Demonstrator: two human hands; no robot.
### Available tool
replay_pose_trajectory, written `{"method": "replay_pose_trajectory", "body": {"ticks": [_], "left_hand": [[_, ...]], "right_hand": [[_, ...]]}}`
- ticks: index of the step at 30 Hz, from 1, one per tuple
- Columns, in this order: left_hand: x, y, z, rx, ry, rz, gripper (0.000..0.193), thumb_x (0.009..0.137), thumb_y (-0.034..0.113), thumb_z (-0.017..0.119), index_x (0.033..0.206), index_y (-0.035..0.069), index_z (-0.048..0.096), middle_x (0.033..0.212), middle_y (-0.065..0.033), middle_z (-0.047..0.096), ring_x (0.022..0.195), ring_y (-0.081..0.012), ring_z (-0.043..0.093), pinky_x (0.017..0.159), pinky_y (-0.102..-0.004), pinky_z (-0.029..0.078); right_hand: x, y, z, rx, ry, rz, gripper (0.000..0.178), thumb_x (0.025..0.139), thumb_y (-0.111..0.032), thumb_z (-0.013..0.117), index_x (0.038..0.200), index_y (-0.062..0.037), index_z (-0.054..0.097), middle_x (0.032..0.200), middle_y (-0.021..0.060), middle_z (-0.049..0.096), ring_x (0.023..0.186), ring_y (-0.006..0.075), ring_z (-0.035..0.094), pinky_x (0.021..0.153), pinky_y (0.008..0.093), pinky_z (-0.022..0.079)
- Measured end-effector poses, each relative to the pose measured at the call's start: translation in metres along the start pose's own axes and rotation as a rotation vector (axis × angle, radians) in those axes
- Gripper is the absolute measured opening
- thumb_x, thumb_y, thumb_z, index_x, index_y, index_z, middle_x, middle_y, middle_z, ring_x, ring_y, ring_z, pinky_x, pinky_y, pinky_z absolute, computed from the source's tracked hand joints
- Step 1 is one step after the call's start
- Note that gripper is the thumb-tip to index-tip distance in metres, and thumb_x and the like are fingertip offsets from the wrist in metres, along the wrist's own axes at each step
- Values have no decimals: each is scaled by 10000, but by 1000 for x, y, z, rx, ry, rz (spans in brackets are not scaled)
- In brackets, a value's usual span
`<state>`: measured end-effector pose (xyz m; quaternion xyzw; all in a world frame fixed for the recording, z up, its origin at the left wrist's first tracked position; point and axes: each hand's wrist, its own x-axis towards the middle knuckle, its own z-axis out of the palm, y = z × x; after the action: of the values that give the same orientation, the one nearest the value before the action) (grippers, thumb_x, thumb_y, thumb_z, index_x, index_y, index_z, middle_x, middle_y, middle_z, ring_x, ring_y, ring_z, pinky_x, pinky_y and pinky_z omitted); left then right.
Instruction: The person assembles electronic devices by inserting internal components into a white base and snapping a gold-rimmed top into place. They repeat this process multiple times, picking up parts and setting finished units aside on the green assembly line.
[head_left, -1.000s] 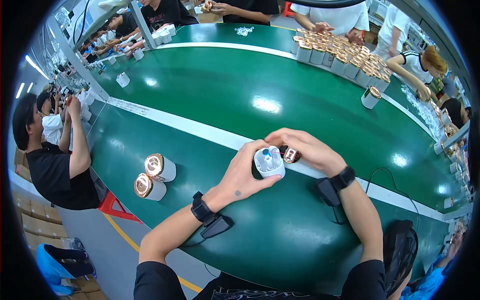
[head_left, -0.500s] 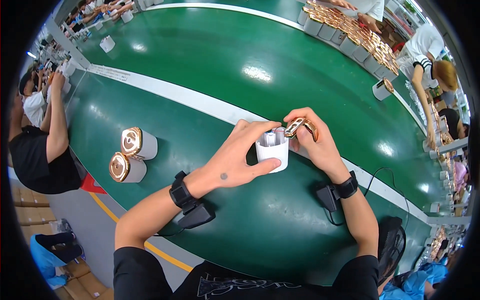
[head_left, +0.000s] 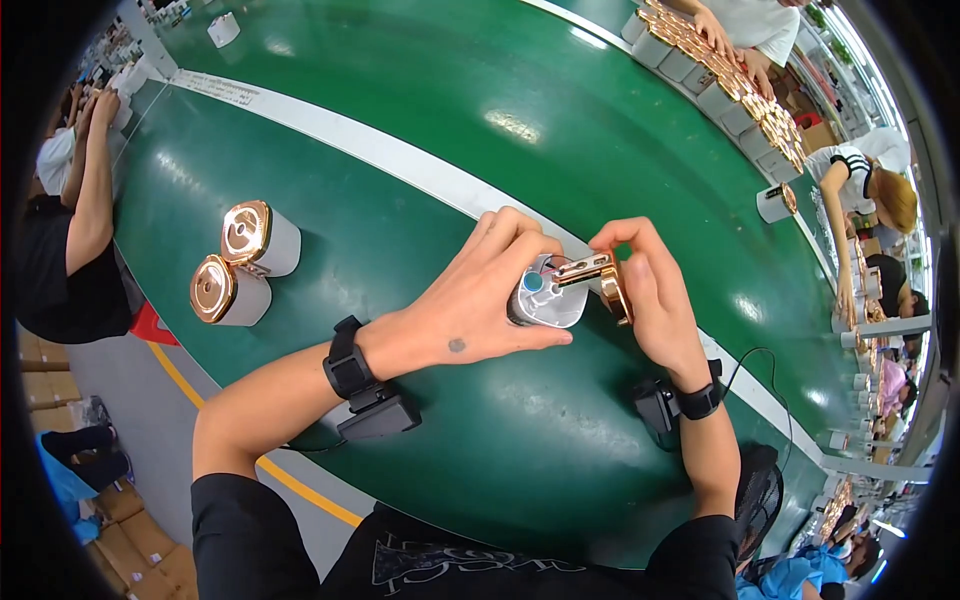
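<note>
- Left hand wraps the open white housing, mouth tipped up, just over the near side of the white strip.
- Right hand grips the copper-coloured top, tilted at the housing's right edge; thin wiring shows at the mouth.
- Looks like a fitting step, top and housing apart; the next move likely calls for a steady left hand and wiring kept clear of the rim.
- Over left, two capped units stand together on the green surface.
- Upper right, packed capped units stand before a white-shirted co-worker; cardboard boxes lower left, beyond a yellow floor line.
</note>
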<state>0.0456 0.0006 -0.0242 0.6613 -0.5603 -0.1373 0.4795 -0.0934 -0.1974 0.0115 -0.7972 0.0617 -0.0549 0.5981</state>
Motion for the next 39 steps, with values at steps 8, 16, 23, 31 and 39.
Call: {"method": "replay_pose_trajectory", "body": {"ticks": [8, 16, 23, 31, 39], "left_hand": [[-7, -1, 2, 135, 62, 34, 669, 746, 348, 900, 1256, 93, 551, 1092, -81, 615, 1020, -304, 581, 1001, -439, 379], [-6, 4, 0, 226, 80, 85, 650, 757, 389, 886, 1253, 112, 569, 1129, -63, 628, 1010, -285, 599, 988, -433, 389], [-6, 8, 2, 227, 104, 128, 663, 731, 317, 906, 1264, 109, 571, 1136, -68, 636, 1031, -273, 609, 966, -423, 402], [-10, 9, 13, 144, 127, 98, 699, 699, 323, 920, 1243, 117, 533, 1017, -35, 652, 931, -264, 656, 910, -411, 403], [-11, 9, 8, 85, 117, 30, 664, 713, 310, 920, 1228, 106, 556, 1029, -62, 690, 968, -274, 666, 930, -415, 433]], "right_hand": [[-1, -15, -1, -222, -119, -131, 635, 1021, -544, 552, 1339, 2, 498, 899, 44, 589, 671, 93, 529, 594, 239, 415], [-4, -35, 5, 64, -20, 190, 598, 992, -499, 575, 1294, 15, 537, 912, 71, 629, 574, 105, 545, 526, 256, 419], [-10, -41, 19, -387, 62, -112, 578, 926, -500, 668, 1215, -4, 594, 884, 87, 638, 612, 163, 599, 550, 285, 462], [-9, -28, 21, -694, 4, -505, 596, 807, -463, 794, 1196, -47, 617, 842, 96, 610, 643, 248, 629, 614, 325, 521], [-12, -23, 30, -59, 141, -78, 649, 971, -611, 550, 1191, -2, 599, 810, 42, 590, 586, 107, 517, 553, 240, 404]]}}
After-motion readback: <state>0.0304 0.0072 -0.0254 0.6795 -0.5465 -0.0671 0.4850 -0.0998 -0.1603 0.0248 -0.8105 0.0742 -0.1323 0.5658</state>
